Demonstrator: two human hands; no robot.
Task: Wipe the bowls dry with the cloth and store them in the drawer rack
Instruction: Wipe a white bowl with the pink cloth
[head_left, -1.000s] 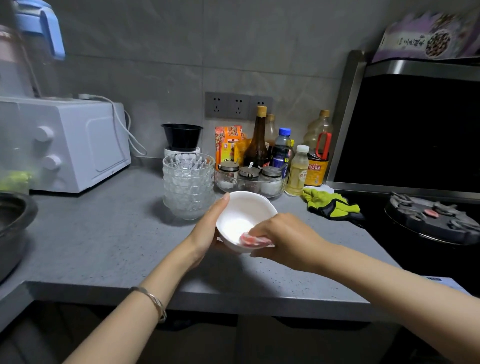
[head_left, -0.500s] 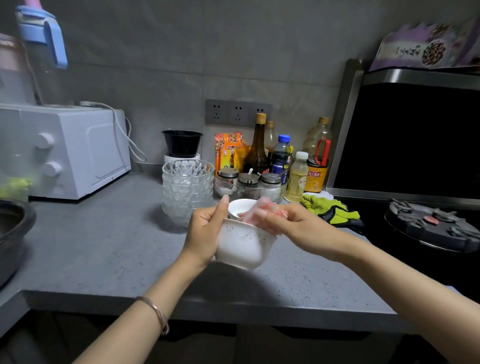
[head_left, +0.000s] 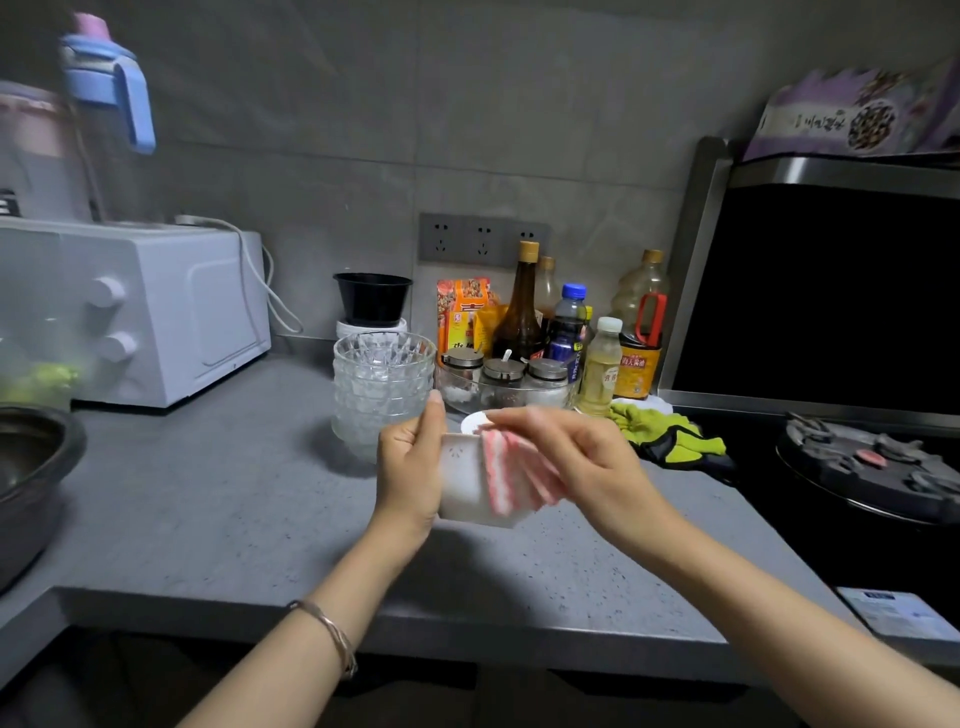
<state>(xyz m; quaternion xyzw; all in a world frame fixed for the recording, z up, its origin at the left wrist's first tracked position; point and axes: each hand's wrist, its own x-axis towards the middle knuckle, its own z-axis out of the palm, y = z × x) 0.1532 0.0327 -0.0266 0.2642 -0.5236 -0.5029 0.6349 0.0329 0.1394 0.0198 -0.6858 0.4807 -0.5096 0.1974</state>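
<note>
A white speckled bowl (head_left: 462, 480) is held above the grey counter (head_left: 218, 499), its opening turned away from me. My left hand (head_left: 410, 467) grips its left side, thumb up along the rim. My right hand (head_left: 582, 457) pinches a pink-and-white striped cloth (head_left: 514, 478) that hangs over the bowl's outer wall. A stack of clear glass bowls (head_left: 382, 384) stands on the counter just behind my left hand. The drawer rack is out of view.
A white oven (head_left: 156, 312) sits at the left, with a dark pot (head_left: 31, 467) at the left edge. Bottles and spice jars (head_left: 524, 332) line the back wall. Green gloves (head_left: 660, 431) lie beside the black stove (head_left: 872, 467) on the right.
The bowl was tipped from facing me to facing away and lifted slightly. The cloth moved from inside the bowl, over the rim, down onto its outer wall.
</note>
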